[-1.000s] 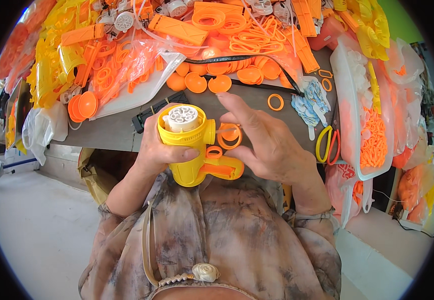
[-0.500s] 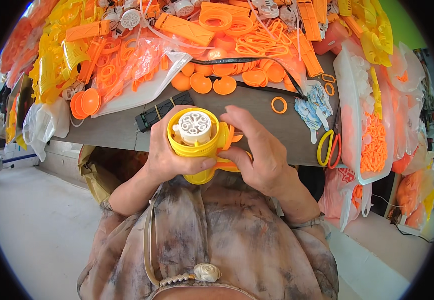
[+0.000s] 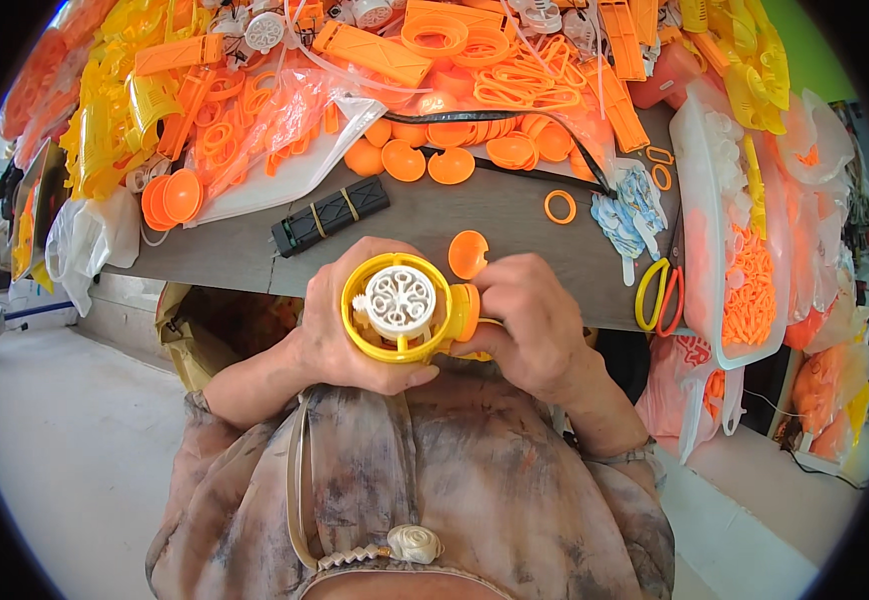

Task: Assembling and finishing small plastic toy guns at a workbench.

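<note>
My left hand (image 3: 340, 330) is wrapped around a yellow plastic housing (image 3: 363, 345) with a round opening. A white wheel with looped holes (image 3: 400, 300) sits inside it, facing up. On the housing's right side is a round orange piece (image 3: 468, 312). My right hand (image 3: 530, 325) is closed at that side, its fingers bent beside the orange piece and its thumb below. Just past my right fingertips is a notched orange cup (image 3: 468, 255); I cannot tell whether the fingers touch it or it lies on the table.
A black box with bands (image 3: 333, 218) lies on the grey table (image 3: 245, 255). Heaped orange parts (image 3: 525, 80) and yellow parts (image 3: 105, 130) fill the back. At right are yellow-and-red-handled scissors (image 3: 660, 297), a patterned blue pile (image 3: 627, 215) and a clear bin (image 3: 730, 345) of small orange pieces.
The housing has tilted so that its opening faces up more. My right hand has moved lower and its fingers have curled in. More of the notched orange cup and black box shows.
</note>
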Action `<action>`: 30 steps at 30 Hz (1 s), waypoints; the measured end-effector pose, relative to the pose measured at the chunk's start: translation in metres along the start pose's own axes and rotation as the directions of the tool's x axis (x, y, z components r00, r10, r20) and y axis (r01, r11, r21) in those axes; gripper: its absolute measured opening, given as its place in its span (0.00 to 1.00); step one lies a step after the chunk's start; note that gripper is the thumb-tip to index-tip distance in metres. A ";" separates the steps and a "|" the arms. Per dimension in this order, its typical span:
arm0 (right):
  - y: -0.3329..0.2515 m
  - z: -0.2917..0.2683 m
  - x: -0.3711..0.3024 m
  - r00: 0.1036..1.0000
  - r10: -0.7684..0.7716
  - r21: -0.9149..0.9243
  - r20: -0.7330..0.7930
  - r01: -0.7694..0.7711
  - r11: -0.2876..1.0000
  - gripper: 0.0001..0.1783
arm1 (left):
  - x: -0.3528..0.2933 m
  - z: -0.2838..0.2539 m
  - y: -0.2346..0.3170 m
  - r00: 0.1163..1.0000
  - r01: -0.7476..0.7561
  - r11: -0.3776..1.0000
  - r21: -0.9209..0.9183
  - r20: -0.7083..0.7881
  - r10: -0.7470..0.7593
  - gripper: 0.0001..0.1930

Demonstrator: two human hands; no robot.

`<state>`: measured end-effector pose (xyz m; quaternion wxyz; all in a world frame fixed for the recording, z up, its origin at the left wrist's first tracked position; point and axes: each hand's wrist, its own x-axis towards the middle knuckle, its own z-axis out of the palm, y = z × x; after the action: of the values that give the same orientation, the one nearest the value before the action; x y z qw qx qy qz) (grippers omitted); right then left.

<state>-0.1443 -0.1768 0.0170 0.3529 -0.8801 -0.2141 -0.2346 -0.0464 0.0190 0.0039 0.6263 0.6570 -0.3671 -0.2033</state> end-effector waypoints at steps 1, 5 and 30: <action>-0.001 0.001 -0.001 1.000 0.002 0.001 0.001 -0.002 1.000 0.20 | 0.000 0.000 0.001 0.999 -0.040 0.999 0.020 0.032 0.039 0.38; -0.006 0.002 -0.002 0.989 -0.077 0.000 0.130 0.077 0.997 0.14 | -0.002 -0.004 0.010 0.982 -0.161 0.984 0.072 0.107 0.153 0.38; 0.006 0.012 0.003 0.951 0.225 0.086 -0.211 -0.211 0.974 0.11 | -0.021 -0.040 -0.020 0.947 0.189 0.872 -0.452 -0.152 -0.284 0.45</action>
<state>-0.1352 -0.1719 0.0080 0.4256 -0.8555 -0.0825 -0.2832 -0.0263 0.0603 -0.0144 0.7620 0.5599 -0.1598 -0.2834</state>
